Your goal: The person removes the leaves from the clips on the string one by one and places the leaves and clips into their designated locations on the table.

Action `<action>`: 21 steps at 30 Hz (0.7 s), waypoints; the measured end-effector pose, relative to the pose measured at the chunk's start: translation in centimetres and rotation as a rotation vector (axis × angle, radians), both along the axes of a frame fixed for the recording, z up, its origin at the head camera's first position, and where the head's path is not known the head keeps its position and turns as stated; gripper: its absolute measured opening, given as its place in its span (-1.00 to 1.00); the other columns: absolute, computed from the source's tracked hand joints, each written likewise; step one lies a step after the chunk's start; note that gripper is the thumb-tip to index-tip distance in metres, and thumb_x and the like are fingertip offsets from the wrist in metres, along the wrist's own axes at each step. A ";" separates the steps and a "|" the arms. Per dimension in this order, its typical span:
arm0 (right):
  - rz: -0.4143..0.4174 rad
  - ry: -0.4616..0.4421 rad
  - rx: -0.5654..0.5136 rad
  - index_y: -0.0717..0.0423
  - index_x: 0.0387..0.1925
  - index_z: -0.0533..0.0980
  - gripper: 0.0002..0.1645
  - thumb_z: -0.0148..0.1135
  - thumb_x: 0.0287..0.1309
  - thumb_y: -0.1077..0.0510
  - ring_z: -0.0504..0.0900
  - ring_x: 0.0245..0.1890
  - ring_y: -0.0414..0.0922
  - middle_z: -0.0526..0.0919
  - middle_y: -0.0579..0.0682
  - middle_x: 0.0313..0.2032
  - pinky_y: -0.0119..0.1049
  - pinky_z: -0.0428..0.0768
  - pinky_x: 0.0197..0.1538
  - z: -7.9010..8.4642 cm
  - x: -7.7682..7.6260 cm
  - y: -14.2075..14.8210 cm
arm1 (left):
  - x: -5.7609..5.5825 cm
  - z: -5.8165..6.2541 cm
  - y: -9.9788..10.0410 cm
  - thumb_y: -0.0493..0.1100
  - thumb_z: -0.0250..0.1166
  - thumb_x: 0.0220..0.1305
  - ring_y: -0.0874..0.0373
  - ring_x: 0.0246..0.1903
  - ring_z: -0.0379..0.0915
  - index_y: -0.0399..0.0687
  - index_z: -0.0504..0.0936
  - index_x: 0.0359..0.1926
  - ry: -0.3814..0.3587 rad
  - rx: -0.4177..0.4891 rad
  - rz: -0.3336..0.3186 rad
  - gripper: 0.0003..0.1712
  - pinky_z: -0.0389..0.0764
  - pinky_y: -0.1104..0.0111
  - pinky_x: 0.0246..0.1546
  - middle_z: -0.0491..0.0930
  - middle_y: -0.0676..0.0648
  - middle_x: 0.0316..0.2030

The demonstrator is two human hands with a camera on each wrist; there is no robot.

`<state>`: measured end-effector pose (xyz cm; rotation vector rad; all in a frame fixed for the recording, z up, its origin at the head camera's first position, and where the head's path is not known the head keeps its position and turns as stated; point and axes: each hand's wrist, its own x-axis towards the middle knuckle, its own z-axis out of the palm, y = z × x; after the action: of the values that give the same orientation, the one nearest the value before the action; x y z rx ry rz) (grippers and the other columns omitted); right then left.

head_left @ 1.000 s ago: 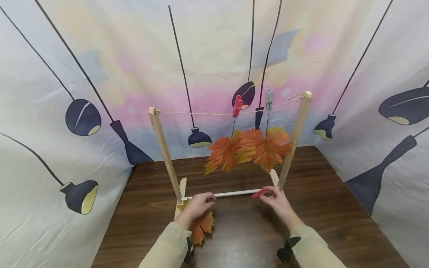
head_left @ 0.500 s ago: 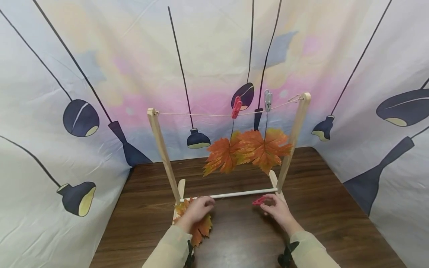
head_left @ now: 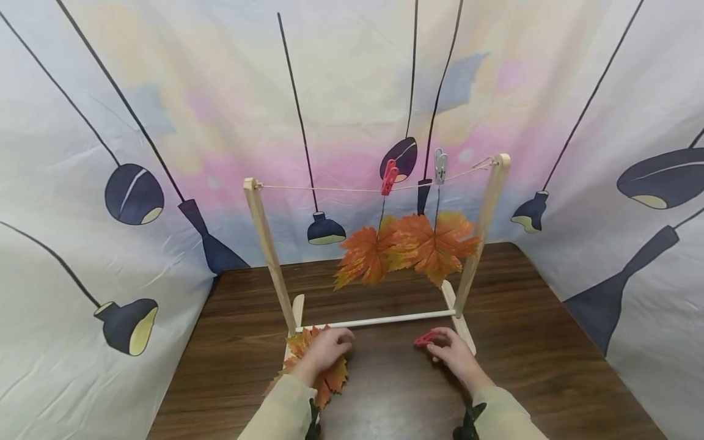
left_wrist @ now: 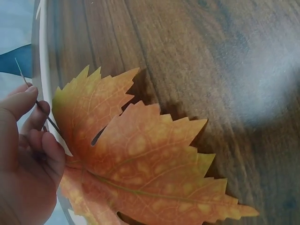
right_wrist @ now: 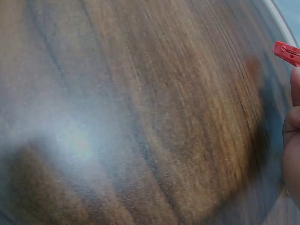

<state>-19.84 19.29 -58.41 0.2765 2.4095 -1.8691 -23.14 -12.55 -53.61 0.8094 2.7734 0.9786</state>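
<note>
Orange leaf (left_wrist: 140,159), its blade beneath the left grip (head_left: 328,348), which is clamped on the slender stem (left_wrist: 54,124), over the counter (head_left: 385,385). Right grip (head_left: 452,351) pinches a red clothespin (head_left: 423,340); compared with one second earlier, both lie farther from the white crossbar (head_left: 379,321).

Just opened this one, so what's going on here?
A person's left hand pinches the stem of an orange leaf, and the right hand holds a red clothespin. On the string of a wooden frame, a second leaf hangs at a red peg and a third leaf at a grey peg. The held leaf is not yet up there.
</note>
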 end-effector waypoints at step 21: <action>0.054 0.034 0.186 0.31 0.02 0.44 -0.52 0.32 0.03 0.27 0.53 -0.63 -0.13 0.54 0.03 -0.41 -0.30 0.50 -0.53 -0.6 0.7 0.4 | -0.1 -0.6 -0.2 -0.31 0.26 0.18 0.14 -0.33 0.54 -0.18 0.66 -0.27 -0.004 0.016 0.038 -0.90 0.52 0.27 -0.33 0.64 -0.02 -0.33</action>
<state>-19.14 19.67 -58.97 0.1913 2.5899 -1.6428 -23.28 -12.73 -54.23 0.7592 2.7910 1.0085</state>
